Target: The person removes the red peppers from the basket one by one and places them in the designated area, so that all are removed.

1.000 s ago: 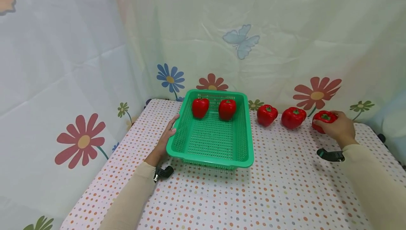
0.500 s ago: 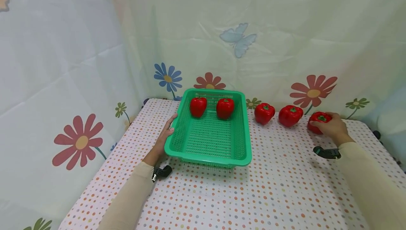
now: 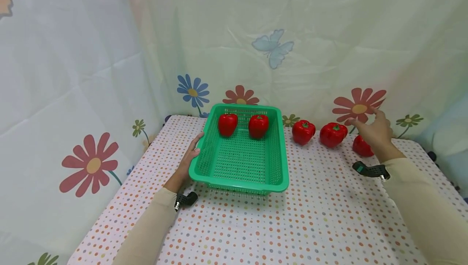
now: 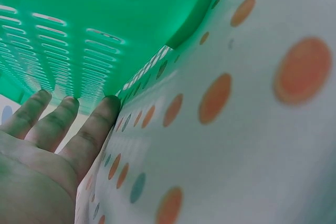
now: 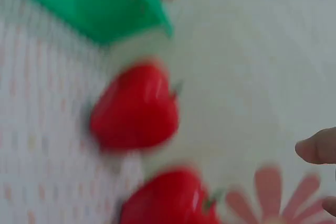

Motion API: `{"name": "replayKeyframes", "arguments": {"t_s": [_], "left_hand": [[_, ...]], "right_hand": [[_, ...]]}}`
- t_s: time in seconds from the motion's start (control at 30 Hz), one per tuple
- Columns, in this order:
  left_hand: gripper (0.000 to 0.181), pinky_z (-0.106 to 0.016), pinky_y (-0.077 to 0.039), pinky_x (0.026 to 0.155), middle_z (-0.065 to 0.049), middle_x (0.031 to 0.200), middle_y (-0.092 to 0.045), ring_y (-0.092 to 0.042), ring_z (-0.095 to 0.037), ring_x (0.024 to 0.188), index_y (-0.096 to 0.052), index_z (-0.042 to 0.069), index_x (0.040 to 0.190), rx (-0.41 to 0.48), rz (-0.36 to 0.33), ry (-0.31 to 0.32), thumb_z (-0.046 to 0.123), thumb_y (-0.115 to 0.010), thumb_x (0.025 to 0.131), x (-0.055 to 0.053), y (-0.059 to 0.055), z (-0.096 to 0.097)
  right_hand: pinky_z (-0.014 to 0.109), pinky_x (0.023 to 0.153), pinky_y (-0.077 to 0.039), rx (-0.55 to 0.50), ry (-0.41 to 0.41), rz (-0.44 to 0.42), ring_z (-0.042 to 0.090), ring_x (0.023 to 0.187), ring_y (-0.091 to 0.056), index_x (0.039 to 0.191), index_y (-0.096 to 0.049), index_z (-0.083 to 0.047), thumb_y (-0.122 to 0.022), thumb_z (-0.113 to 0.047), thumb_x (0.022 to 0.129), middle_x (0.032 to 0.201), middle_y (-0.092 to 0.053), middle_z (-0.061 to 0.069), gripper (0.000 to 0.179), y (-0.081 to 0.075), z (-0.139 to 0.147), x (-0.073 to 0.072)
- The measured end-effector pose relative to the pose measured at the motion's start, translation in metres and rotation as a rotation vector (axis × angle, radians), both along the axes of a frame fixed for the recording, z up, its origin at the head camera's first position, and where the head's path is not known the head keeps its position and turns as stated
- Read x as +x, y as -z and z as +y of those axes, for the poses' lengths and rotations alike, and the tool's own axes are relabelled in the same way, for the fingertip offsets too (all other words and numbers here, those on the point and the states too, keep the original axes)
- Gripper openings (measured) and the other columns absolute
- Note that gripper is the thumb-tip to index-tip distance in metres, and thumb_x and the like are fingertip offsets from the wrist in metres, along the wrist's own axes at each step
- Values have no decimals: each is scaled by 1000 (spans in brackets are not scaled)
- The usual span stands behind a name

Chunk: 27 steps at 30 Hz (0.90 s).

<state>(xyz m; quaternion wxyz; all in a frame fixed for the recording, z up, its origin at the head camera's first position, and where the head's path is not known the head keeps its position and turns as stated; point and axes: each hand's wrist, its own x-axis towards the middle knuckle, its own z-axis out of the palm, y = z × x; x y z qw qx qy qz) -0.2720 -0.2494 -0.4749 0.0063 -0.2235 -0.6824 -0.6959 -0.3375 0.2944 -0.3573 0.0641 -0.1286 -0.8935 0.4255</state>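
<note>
My left hand (image 3: 187,161) touches the left side of a green plastic basket (image 3: 239,184); in the left wrist view its straight fingers (image 4: 89,135) reach the slotted wall. Inside the basket, toward the back, are two red bell peppers, one on the left (image 3: 228,125) and one on the right (image 3: 258,127). To the basket's right three more stand in a row: a near one (image 3: 303,132), a middle one (image 3: 333,135) and an end one (image 3: 362,147). Above the end pepper, partly hiding it, is my right hand (image 3: 376,133), holding nothing, thumb and fingers spread apart.
A polka-dot cloth covers the table (image 3: 314,216). Behind the peppers rises a pale curtain (image 3: 219,33) printed with flowers and a butterfly, and another curtain side (image 3: 73,74) closes off the left. Each wrist wears a small black camera.
My right hand has let go of the end pepper and lifted above it. That pepper shifted only slightly in view with the head. The left hand stays at the basket.
</note>
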Motion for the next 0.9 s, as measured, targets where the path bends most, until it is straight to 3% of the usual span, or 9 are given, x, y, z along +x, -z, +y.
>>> {"name": "replayKeyframes", "arguments": {"t_s": [0.13, 0.27, 0.47, 0.7, 0.9], "left_hand": [[65, -31, -34, 104, -17, 164, -7, -22, -40, 141, -9, 14, 159, 10, 6, -2, 24, -30, 98, 0, -1, -3], [66, -41, -28, 108, -17, 164, -6, -19, -40, 143, -8, 14, 159, -9, 8, -22, 25, -30, 98, 2, -1, -3], [66, -50, -26, 108, -18, 164, -5, -19, -43, 143, -7, 14, 159, -12, -7, -17, 24, -29, 98, 2, 2, -1], [63, -37, -31, 107, -15, 164, -8, -22, -39, 142, -10, 17, 159, -27, -2, -14, 22, -27, 99, -1, 3, 2], [63, -30, -33, 104, -18, 163, -8, -21, -39, 142, -8, 14, 159, -12, 18, -10, 20, -26, 99, 0, 2, 2]], "right_hand": [[66, 109, -29, -140, -176, 70, 48, 147, -17, 160, 0, -16, -60, -49, 92, 164, -6, 22, 96, -32, -48, 7], [61, 111, -30, -196, -350, 14, 47, 147, -21, 160, 2, -19, -63, -43, 93, 165, -7, 21, 97, -49, -92, 6], [58, 112, -32, -241, -510, -69, 45, 144, -29, 160, 0, -18, -60, -32, 96, 163, -16, 23, 88, -49, -147, -8], [55, 113, -32, -359, -608, -158, 45, 142, -34, 160, -6, -14, -61, -28, 97, 163, -17, 21, 85, -47, -206, -31], [51, 116, -30, -570, -648, -226, 49, 144, -26, 159, -7, -8, -59, -20, 98, 165, -12, 15, 81, -42, -253, -48]]}}
